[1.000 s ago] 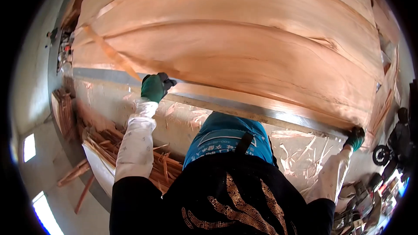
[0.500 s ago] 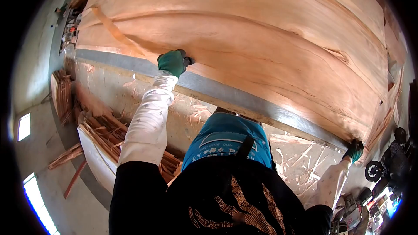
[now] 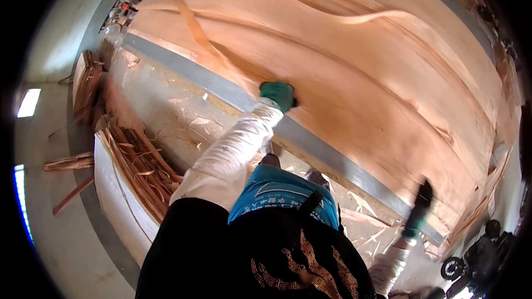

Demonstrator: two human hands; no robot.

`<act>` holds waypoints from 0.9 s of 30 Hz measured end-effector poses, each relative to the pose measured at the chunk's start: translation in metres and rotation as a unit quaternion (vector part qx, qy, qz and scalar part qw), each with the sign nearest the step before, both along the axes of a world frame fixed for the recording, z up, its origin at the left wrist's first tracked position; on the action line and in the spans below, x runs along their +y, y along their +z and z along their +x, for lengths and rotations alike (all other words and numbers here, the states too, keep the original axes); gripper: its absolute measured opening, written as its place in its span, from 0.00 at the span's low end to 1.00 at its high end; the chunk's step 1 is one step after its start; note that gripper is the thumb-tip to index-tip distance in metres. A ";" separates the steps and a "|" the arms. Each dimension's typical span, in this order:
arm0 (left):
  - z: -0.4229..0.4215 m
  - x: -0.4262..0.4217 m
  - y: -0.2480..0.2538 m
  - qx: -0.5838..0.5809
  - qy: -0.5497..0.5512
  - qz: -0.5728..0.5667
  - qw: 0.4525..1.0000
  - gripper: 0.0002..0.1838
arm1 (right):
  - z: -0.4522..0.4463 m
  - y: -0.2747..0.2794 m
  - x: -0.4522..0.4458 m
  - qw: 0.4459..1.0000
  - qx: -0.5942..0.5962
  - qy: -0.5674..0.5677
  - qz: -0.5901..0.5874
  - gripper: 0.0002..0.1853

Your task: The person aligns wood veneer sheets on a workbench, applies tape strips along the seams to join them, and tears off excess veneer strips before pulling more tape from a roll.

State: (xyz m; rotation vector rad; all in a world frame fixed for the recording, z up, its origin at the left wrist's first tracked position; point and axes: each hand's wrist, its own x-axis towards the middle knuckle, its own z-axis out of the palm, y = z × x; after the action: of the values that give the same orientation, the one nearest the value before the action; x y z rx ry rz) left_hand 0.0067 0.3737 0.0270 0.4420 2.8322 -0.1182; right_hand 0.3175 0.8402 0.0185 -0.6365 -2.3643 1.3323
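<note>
Rippled wood veneer sheets (image 3: 354,83) lie layered across the metal-edged table (image 3: 316,147); the green-gloved left hand (image 3: 279,96) curls at their near edge, its grip impossible to tell, while the blurred right hand (image 3: 419,207) extends its fingers, released, near the same edge

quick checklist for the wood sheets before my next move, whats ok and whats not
1. Gloves on both hands: ok, on the left hand and the right hand.
2. Left hand at the near edge of the wood sheets: ok.
3. Right hand's grip on the sheets: cannot tell, it is blurred.
4. Sheets lying flat: not ok, long ripples run across them.
5. Sheets free of loose pieces: not ok, a narrow strip lies on top.
6. Floor free of scraps: not ok, they lie scattered beside the metal edge.
</note>
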 end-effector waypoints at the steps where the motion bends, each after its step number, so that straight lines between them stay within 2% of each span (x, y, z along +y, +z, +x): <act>1: -0.001 0.002 0.004 -0.020 0.004 -0.005 1.000 0.19 | -0.043 0.024 -0.073 0.995 -0.021 0.089 -0.028 0.15; 3: -0.004 0.002 0.005 -0.048 0.001 -0.002 0.999 0.20 | -0.128 0.073 -0.218 0.957 -0.070 0.263 -0.096 0.17; 5: -0.006 -0.017 0.024 -0.092 -0.054 0.040 0.993 0.20 | -0.176 0.037 -0.269 0.948 -0.097 0.301 0.026 0.14; 6: -0.012 -0.031 0.036 -0.131 -0.086 0.055 0.986 0.21 | -0.190 0.015 -0.275 0.918 -0.009 0.346 0.196 0.10; 7: -0.020 -0.054 0.041 -0.154 -0.137 0.068 0.976 0.23 | -0.200 -0.007 -0.274 0.852 -0.056 0.384 0.352 0.08; 8: -0.030 -0.081 0.046 -0.175 -0.190 0.081 0.963 0.24 | -0.206 -0.022 -0.269 0.758 -0.102 0.408 0.499 0.07; 10: -0.061 -0.141 0.051 -0.161 -0.248 -0.001 0.955 0.28 | -0.209 -0.015 -0.269 0.848 -0.080 0.386 0.353 0.04; 11: -0.072 -0.175 0.069 -0.123 -0.269 0.048 0.954 0.30 | -0.208 -0.021 -0.266 0.854 -0.131 0.365 0.346 0.03; 12: -0.092 -0.214 0.047 -0.107 -0.261 0.067 0.957 0.31 | -0.208 -0.022 -0.268 0.855 -0.132 0.346 0.362 0.02; 13: -0.109 -0.245 0.065 -0.061 -0.284 0.025 0.957 0.31 | -0.209 -0.018 -0.274 0.864 -0.169 0.317 0.354 0.02; 14: -0.126 -0.278 0.059 -0.009 -0.303 0.043 0.952 0.31 | -0.211 -0.014 -0.280 0.871 -0.203 0.284 0.344 0.03; 15: -0.145 -0.311 0.051 0.025 -0.309 0.080 0.947 0.30 | -0.215 -0.011 -0.284 0.898 -0.241 0.235 0.282 0.04; 16: -0.166 -0.337 0.043 0.066 -0.316 0.043 0.946 0.28 | -0.217 -0.010 -0.285 0.885 -0.219 0.252 0.326 0.05; 18: -0.197 -0.380 0.047 0.062 -0.305 0.060 0.948 0.22 | -0.219 -0.010 -0.284 0.893 -0.241 0.250 0.285 0.06; 19: -0.210 -0.395 0.050 0.042 -0.312 0.045 0.948 0.19 | -0.220 -0.006 -0.289 0.894 -0.274 0.211 0.284 0.06; 20: -0.222 -0.410 0.052 0.023 -0.318 0.030 0.947 0.16 | -0.221 -0.006 -0.295 0.880 -0.277 0.203 0.328 0.06; 22: -0.237 -0.438 0.051 0.045 -0.322 0.091 0.941 0.09 | -0.216 -0.017 -0.287 0.862 -0.263 0.228 0.369 0.06; 24: -0.240 -0.457 0.057 -0.005 -0.279 0.156 0.947 0.07 | -0.215 -0.023 -0.284 0.855 -0.286 0.205 0.381 0.06; 26: -0.243 -0.469 0.056 -0.167 -0.211 0.254 0.929 0.03 | -0.215 -0.020 -0.284 0.859 -0.271 0.208 0.381 0.05; 27: -0.240 -0.473 0.058 -0.211 -0.172 0.251 0.929 0.05 | -0.217 -0.016 -0.288 0.886 -0.257 0.193 0.333 0.05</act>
State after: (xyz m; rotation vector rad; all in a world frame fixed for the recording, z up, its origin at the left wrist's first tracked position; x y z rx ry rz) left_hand -0.2330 -0.0996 0.0855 0.9429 2.3066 0.5781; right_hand 0.1005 0.5521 0.0020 -0.3305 -3.2526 0.3795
